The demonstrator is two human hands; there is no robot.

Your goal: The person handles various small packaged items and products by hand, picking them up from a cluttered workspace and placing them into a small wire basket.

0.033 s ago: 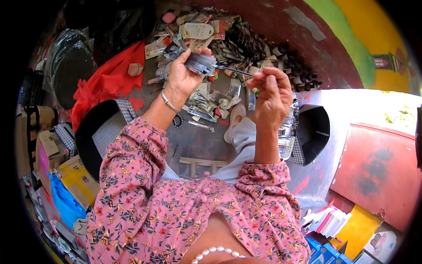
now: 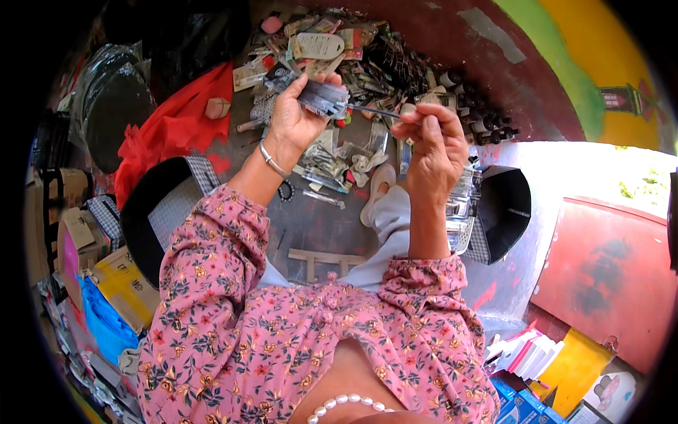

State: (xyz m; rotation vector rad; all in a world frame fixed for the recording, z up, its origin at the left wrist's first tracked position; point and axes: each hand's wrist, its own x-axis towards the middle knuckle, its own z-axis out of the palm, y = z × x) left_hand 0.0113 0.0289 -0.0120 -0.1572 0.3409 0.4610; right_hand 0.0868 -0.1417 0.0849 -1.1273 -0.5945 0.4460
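Observation:
My left hand [image 2: 293, 116] is closed round a bundle of thin, clear-wrapped dark packets [image 2: 323, 97], held up over the pile. Between the fingertips of my right hand [image 2: 432, 145] is the end of a thin dark stick [image 2: 374, 111]. Its other end meets the bundle's right edge; whether it goes inside a wrapper is too small to tell. Beneath both hands lies a heap of small packaged goods [image 2: 353, 71], with a white oval-topped card [image 2: 319, 46] among them.
Black checked-lined bins stand at left [image 2: 145, 212] and right [image 2: 503, 212]. Dark bottles [image 2: 487, 127] line the wall's foot. Red cloth [image 2: 166, 131] lies left, near cardboard boxes [image 2: 127, 286] and a blue bag [image 2: 106, 321]. A wooden frame [image 2: 321, 260] sits between my legs.
My right hand has shifted slightly left and up, toward the bundle. Less of the dark stick shows between the hands. My left hand is almost where it was.

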